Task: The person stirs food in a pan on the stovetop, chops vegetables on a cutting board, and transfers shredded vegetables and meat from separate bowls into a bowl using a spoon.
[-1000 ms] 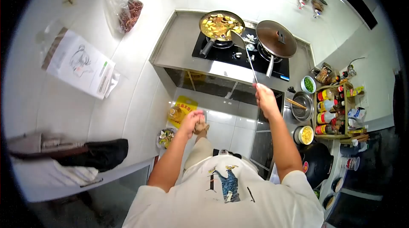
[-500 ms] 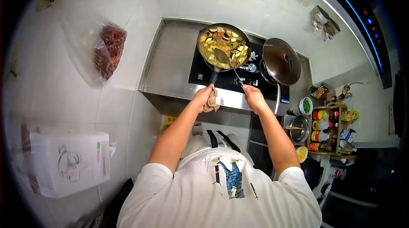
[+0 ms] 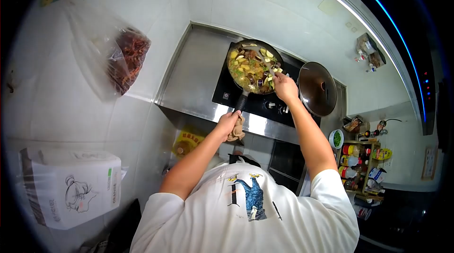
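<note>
My left hand is closed around the end of the black handle of a wok, with a tan cloth bunched in the grip. Inside the wok lie chunks of eggplant and yellow-green pieces in some sauce. My right hand reaches over the wok's right rim, wrapped around the handle of a metal spatula. The spatula's blade is among the food near the far side, partly covered.
Right of the wok, a large dark lid tilts over the black cooktop. A bowl of chopped greens and a rack of sauce bottles stand farther right. On the left wall hangs a plastic bag of dried red chillies.
My right hand has moved forward with the spatula, from the counter's front edge to above the wok's right rim. The spatula's blade has gone from the near side to the far side.
</note>
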{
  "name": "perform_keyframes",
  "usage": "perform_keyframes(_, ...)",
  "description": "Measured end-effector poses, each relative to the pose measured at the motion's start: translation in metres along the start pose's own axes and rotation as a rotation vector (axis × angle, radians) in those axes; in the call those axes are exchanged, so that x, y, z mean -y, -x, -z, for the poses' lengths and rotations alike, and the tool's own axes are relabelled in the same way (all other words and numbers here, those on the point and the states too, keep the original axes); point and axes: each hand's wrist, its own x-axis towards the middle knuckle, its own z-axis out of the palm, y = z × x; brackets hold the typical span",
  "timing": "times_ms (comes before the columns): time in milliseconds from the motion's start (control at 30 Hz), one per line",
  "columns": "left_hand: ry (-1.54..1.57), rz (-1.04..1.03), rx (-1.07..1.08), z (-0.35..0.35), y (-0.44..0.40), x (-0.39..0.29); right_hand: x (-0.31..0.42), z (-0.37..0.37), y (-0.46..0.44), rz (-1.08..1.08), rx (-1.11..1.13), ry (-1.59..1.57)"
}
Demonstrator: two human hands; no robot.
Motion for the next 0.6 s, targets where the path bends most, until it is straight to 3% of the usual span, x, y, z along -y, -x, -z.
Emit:
perform_keyframes(200,-0.033,-0.025,-0.028,-0.003,0.005,-0.005,-0.018,-0.008,-0.005,0.026,0.117,0.218)
perform_keyframes(333,-0.011,0.0,-0.008,0.0,0.003,-0.005,-0.024,0.012,0.003,0.099,-0.009,0.132)
perform_keyframes(600,-0.013,0.022,-0.022,0.0,-0.001,-0.002,-0.01,-0.003,0.017,0.055,0.064,0.144)
